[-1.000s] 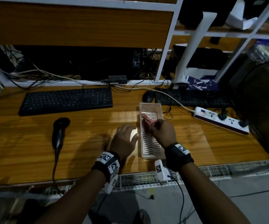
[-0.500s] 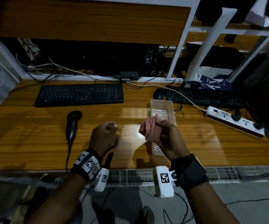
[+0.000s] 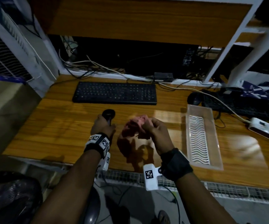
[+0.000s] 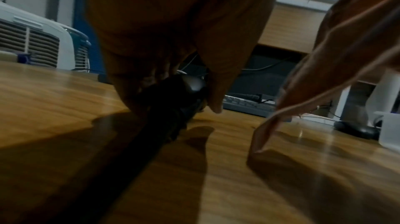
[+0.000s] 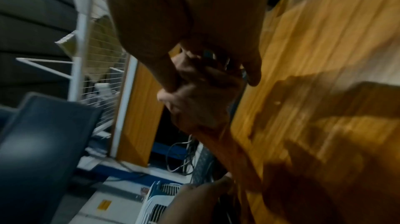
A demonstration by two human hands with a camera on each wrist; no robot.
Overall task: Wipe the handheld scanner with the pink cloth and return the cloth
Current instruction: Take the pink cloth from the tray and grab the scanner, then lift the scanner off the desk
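The black handheld scanner [image 3: 108, 114] lies on the wooden desk [image 3: 57, 126], its head toward the keyboard. My left hand [image 3: 101, 126] curls round its handle; in the left wrist view fingers and thumb wrap the scanner [image 4: 184, 94], which still touches the desk. Just to the right, my right hand [image 3: 153, 131] holds the crumpled pink cloth [image 3: 135, 126] above the desk, a fold hanging down. The same cloth [image 4: 324, 73] drapes at the right of the left wrist view, and the right wrist view shows the cloth [image 5: 201, 104] pinched between fingers.
A clear plastic tray [image 3: 201, 136] with a wavy-lined bottom sits right of my hands. A black keyboard [image 3: 114, 92] lies behind, a second keyboard [image 3: 243, 107] and a mouse [image 3: 193, 97] farther right. A white power strip [image 3: 266, 130] and cables cross the right side. An air cooler [image 3: 6, 50] stands left.
My right hand lifted the pink cloth out of the tray and carried it left. My left hand moved left from beside the tray and took hold of the scanner.
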